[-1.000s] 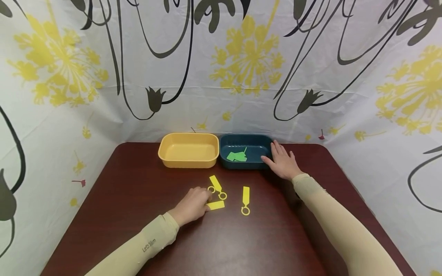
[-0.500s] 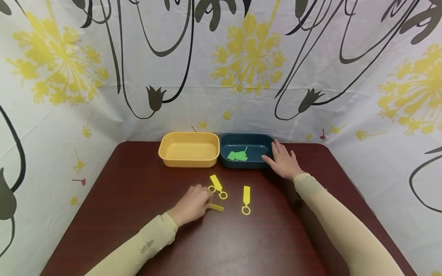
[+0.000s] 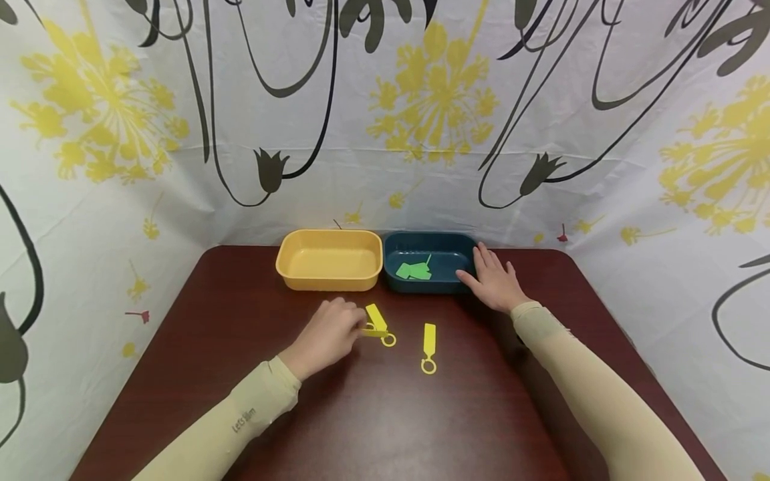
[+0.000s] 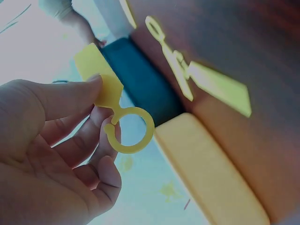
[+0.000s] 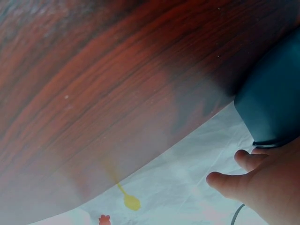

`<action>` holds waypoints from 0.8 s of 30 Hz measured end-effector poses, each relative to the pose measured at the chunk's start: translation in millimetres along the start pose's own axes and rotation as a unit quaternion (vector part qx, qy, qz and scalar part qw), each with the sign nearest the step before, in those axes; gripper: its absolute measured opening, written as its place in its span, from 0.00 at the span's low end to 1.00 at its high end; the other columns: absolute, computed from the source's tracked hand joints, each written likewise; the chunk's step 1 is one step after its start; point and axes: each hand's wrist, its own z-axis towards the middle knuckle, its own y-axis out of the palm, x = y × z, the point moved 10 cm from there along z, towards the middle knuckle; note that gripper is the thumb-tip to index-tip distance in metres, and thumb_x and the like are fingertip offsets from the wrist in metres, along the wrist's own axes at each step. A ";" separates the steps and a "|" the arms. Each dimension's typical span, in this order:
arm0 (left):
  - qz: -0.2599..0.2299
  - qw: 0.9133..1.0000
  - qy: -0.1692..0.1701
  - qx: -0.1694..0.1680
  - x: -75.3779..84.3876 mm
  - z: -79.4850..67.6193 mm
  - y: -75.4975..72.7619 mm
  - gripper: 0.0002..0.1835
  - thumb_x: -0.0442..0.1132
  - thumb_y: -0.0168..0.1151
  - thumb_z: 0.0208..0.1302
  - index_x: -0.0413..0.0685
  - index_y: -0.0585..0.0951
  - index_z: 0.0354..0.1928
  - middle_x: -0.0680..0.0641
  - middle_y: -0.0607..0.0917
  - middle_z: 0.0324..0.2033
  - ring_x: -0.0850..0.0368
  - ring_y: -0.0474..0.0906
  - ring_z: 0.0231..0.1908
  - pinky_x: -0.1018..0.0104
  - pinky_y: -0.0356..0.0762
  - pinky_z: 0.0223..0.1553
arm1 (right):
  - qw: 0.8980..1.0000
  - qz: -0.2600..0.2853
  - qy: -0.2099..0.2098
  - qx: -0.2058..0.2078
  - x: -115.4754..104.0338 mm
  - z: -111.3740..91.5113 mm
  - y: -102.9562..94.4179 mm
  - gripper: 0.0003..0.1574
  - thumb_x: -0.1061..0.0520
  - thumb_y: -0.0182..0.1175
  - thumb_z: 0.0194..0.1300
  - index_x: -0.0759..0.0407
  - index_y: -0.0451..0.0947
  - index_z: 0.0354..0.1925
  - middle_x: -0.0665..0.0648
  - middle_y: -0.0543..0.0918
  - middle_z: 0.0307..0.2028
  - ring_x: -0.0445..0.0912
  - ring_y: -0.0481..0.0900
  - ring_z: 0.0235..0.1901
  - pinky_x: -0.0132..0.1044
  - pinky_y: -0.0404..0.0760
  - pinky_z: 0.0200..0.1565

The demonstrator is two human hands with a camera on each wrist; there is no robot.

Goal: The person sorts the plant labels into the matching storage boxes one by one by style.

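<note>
My left hand (image 3: pixel 325 337) pinches a flat yellow tag (image 4: pixel 110 89) between thumb and fingers, lifted off the table. The tag's open ring hangs free beside the fingertips in the left wrist view. Two overlapping yellow tags (image 3: pixel 375 315) lie on the table just beyond the held one, partly covered by it in the head view. Farther right lies a single yellow tag (image 3: pixel 430 341), its ring toward me. My right hand (image 3: pixel 496 286) rests with spread, mostly straight fingers against the right end of the dark blue tray (image 3: pixel 451 286).
At the back stands a yellow tray (image 3: pixel 329 284), side by side with the blue one. Green flat pieces (image 3: pixel 414 271) lie in the blue tray's left part. A patterned cloth (image 3: pixel 361 180) hangs behind and beside the dark red table (image 3: pixel 385 421).
My left hand has raised the tag from the table and moved it away from me, toward the two overlapping tags. My right hand has stayed at the blue tray.
</note>
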 end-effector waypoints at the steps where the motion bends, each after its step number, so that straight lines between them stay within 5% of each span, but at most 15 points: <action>1: -0.001 1.000 -0.001 0.005 -1.7 1.1 -3.8 0.07 0.35 0.78 0.54 0.50 0.87 0.32 0.57 0.81 0.25 0.59 0.70 0.29 0.62 0.70 0.36 | 1.000 -0.001 0.001 0.001 0.0 0.1 -0.2 0.63 0.19 0.33 0.70 0.62 0.39 0.80 0.62 0.37 0.80 0.62 0.40 0.77 0.73 0.39 0.67; 10: 0.007 0.998 -0.001 0.057 -13.7 7.7 -38.1 0.10 0.36 0.78 0.54 0.54 0.83 0.27 0.58 0.79 0.24 0.56 0.71 0.30 0.58 0.71 0.36 | 1.000 -0.005 -0.001 -0.002 -2.3 -1.1 -1.6 0.62 0.20 0.33 0.71 0.63 0.37 0.80 0.63 0.36 0.80 0.63 0.40 0.77 0.74 0.38 0.66; 24: -0.016 0.996 -0.034 0.086 -46.4 15.3 -66.2 0.05 0.32 0.74 0.57 0.47 0.86 0.31 0.53 0.83 0.28 0.52 0.75 0.32 0.56 0.72 0.38 | 1.000 -0.003 0.003 -0.003 0.4 1.4 1.1 0.63 0.19 0.32 0.69 0.62 0.38 0.80 0.62 0.36 0.80 0.63 0.40 0.77 0.73 0.38 0.67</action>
